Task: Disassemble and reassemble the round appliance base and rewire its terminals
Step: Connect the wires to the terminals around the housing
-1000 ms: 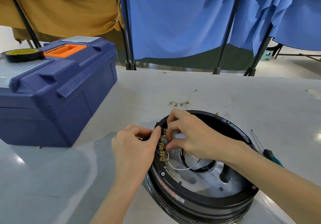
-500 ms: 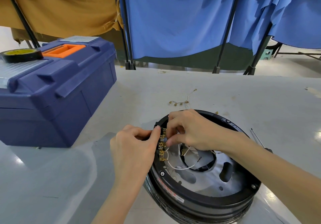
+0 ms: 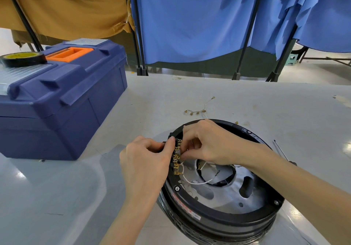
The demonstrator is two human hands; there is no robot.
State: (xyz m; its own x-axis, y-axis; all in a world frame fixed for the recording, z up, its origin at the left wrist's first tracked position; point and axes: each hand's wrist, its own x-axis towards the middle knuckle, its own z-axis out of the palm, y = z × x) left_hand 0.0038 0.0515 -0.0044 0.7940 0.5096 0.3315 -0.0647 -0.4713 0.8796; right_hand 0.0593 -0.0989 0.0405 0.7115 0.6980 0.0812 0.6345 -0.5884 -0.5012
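Note:
The round black appliance base (image 3: pixel 224 224) lies on the white table (image 3: pixel 57 197) in front of me, its silver inner plate (image 3: pixel 224 197) exposed. A strip of brass terminals (image 3: pixel 177 158) stands on its left rim. My left hand (image 3: pixel 146 161) grips the rim and the black terminal block from outside, thumb against the strip. My right hand (image 3: pixel 207 144) reaches over the rim and pinches at a terminal with curled fingers. White wires (image 3: pixel 191 182) loop from the strip into the central opening.
A blue toolbox (image 3: pixel 62 100) with an orange handle stands at the left, a roll of black tape (image 3: pixel 22 58) on its lid. A loose wire with brass connectors (image 3: pixel 197 111) lies behind the base. A screwdriver (image 3: pixel 283 153) lies right of it. Blue curtains hang beyond the table.
My right hand has shifted slightly along the terminal strip, and more of the white wires and central opening show. My left hand keeps its grip on the rim.

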